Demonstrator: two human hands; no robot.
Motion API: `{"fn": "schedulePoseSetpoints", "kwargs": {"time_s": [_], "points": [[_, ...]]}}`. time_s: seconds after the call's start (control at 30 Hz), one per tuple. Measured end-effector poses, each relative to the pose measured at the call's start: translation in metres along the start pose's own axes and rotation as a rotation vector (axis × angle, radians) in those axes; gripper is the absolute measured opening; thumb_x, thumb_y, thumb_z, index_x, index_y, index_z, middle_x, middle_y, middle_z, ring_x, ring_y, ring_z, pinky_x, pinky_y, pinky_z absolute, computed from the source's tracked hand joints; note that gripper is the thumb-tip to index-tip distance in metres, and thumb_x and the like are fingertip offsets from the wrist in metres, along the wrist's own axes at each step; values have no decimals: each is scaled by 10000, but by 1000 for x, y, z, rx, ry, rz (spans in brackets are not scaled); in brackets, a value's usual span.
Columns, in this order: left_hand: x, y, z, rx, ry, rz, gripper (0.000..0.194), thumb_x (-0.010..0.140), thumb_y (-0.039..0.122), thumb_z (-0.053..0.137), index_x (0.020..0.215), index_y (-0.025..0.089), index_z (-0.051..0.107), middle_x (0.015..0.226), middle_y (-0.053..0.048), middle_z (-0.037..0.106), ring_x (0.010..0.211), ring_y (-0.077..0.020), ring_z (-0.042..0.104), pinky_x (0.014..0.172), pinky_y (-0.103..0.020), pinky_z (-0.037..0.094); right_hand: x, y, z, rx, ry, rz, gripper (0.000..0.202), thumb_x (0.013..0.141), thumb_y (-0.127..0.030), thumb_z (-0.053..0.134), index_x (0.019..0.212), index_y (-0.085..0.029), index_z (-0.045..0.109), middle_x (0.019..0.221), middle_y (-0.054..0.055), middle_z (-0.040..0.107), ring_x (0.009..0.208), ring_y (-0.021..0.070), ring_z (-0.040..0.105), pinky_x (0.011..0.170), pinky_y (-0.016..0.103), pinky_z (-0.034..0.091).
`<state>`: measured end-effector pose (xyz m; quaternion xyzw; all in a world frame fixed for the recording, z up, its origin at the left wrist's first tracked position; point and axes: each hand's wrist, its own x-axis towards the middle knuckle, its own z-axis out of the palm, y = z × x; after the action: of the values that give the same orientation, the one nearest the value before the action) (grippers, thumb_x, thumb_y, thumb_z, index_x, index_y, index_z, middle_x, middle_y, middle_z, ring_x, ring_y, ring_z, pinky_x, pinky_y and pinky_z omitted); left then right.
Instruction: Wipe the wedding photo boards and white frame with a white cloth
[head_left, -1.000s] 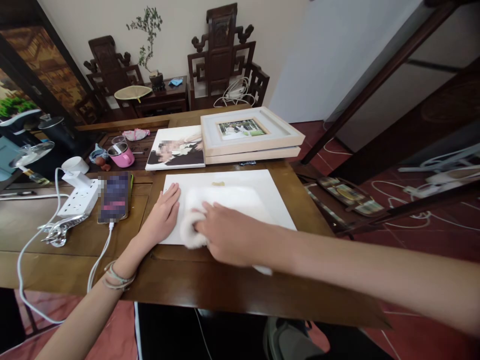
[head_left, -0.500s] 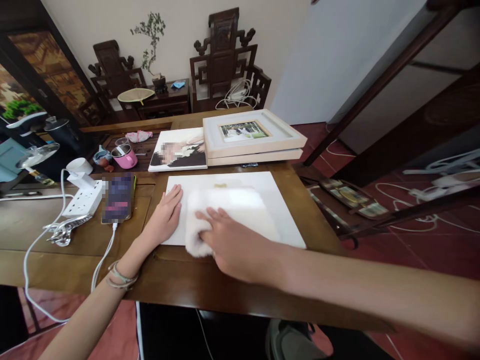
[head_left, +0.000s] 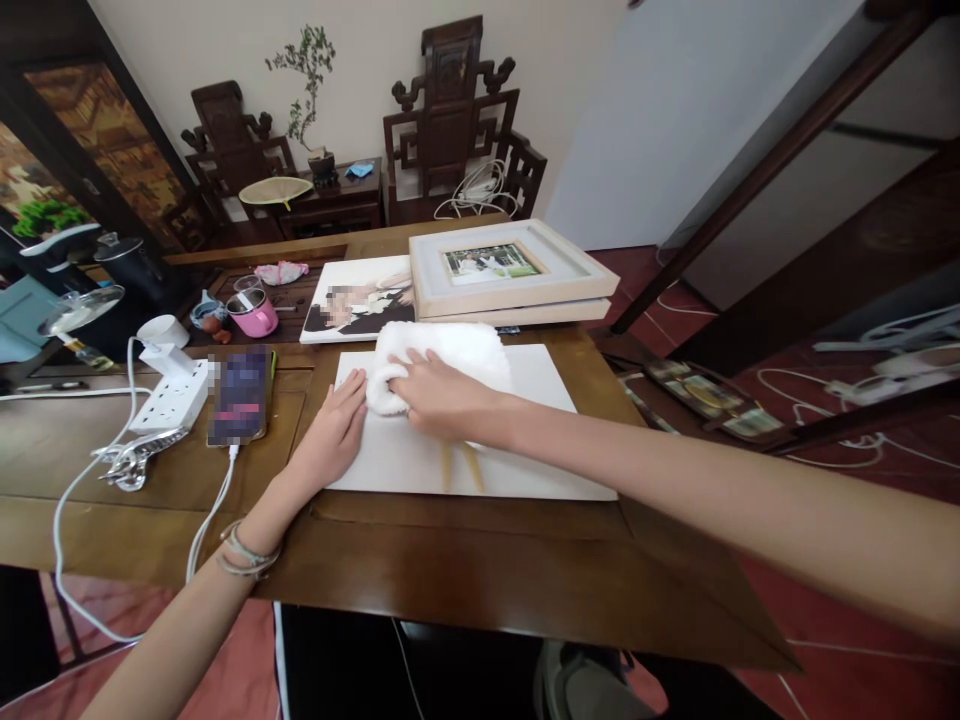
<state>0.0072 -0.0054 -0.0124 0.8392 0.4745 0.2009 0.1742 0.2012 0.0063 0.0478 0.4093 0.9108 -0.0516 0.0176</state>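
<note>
A white rectangular board (head_left: pixel 397 461) lies flat on the wooden table (head_left: pixel 465 560), with two yellowish-brown strips (head_left: pixel 472 466) showing near its front edge. My left hand (head_left: pixel 335 428) rests on the board's left edge, palm down and fingers extended. Over the back part of the board is a fluffy white cloth (head_left: pixel 457 350). My right hand (head_left: pixel 431 393) presses on the cloth's left front part, its fingers bent into the folds. The cloth's back edge reaches the lower edge of a photo print (head_left: pixel 367 310).
Two stacked pale frames (head_left: pixel 510 268) stand behind the board. To the left are a phone (head_left: pixel 241 395) on a cable, a power strip (head_left: pixel 172 396), a metal clip-like object (head_left: pixel 135 458), a pink cup (head_left: pixel 255 313) and a black kettle (head_left: pixel 124 262).
My right hand has moved away from me with the cloth, from the board's front part to its back part. The strips near the front edge now show. My left hand stays in place.
</note>
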Motion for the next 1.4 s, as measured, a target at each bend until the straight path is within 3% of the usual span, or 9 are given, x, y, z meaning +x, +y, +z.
{"fn": "schedulePoseSetpoints", "kwargs": {"time_s": [0.17, 0.37, 0.5, 0.7, 0.83, 1.0, 1.17, 1.27, 1.4], "points": [[0, -2, 1, 3, 14, -1, 479, 952, 256, 277, 1401, 147, 402, 1509, -145, 343, 1427, -235, 245, 1156, -511, 181, -35, -37, 8, -3, -23, -92, 385, 785, -82, 480, 1130, -41, 647, 1471, 273, 321, 1343, 455, 270, 1068, 597, 225], [-1, -2, 1, 11, 16, -4, 458, 966, 271, 278, 1373, 130, 433, 1510, -154, 338, 1431, -228, 231, 1160, -498, 168, -89, -80, 3, 130, -146, -241, 314, 770, -171, 559, 1023, -57, 705, 1459, 290, 317, 1328, 500, 251, 1057, 629, 248], [0, -3, 3, 7, 21, 0, 475, 964, 272, 268, 1376, 98, 430, 1504, -163, 344, 1427, -229, 244, 1162, -490, 171, -78, -61, 2, 152, -126, -206, 357, 783, -113, 501, 1089, -41, 669, 1459, 259, 349, 1343, 435, 283, 1087, 549, 267], [1, 0, -2, -149, 142, -54, 472, 956, 336, 324, 1341, 120, 491, 1454, -137, 431, 1378, -226, 360, 1155, -462, 237, -15, -19, 8, -21, 23, 3, 427, 799, -45, 437, 1192, -36, 602, 1447, 253, 378, 1333, 416, 321, 1051, 567, 288], [2, 6, -10, -346, 342, -162, 485, 970, 389, 316, 1324, 125, 516, 1418, -112, 487, 1329, -207, 439, 1135, -410, 307, -4, -33, 10, -32, 36, -69, 412, 811, -101, 473, 1196, -69, 615, 1458, 256, 358, 1331, 450, 301, 1044, 609, 254], [0, 12, -11, -327, 404, -157, 477, 984, 398, 297, 1319, 147, 526, 1414, -77, 500, 1331, -191, 435, 1143, -382, 302, -51, -74, 2, 75, -25, -326, 314, 782, -156, 537, 1042, -86, 698, 1400, 264, 436, 1294, 446, 367, 1036, 594, 282], [-1, 11, -5, -183, 316, -47, 476, 981, 397, 300, 1298, 145, 549, 1405, -98, 505, 1325, -211, 444, 1132, -401, 321, -83, -74, -16, 225, -134, -291, 230, 721, -112, 518, 854, -129, 704, 1076, 188, 666, 1030, 334, 589, 898, 461, 442], [-1, 8, -2, -107, 188, -30, 480, 975, 377, 302, 1289, 114, 553, 1400, -138, 498, 1341, -244, 418, 1137, -459, 290, -70, -46, -25, 249, -190, -72, 280, 699, -64, 456, 866, -140, 668, 898, 139, 677, 747, 237, 616, 668, 338, 466], [0, 8, 0, -66, 95, -22, 466, 971, 358, 297, 1302, 137, 541, 1421, -134, 473, 1370, -266, 367, 1143, -526, 229, -33, -4, -27, 314, -81, 116, 264, 710, -77, 416, 849, -154, 627, 829, 109, 656, 645, 192, 566, 532, 271, 380]]}}
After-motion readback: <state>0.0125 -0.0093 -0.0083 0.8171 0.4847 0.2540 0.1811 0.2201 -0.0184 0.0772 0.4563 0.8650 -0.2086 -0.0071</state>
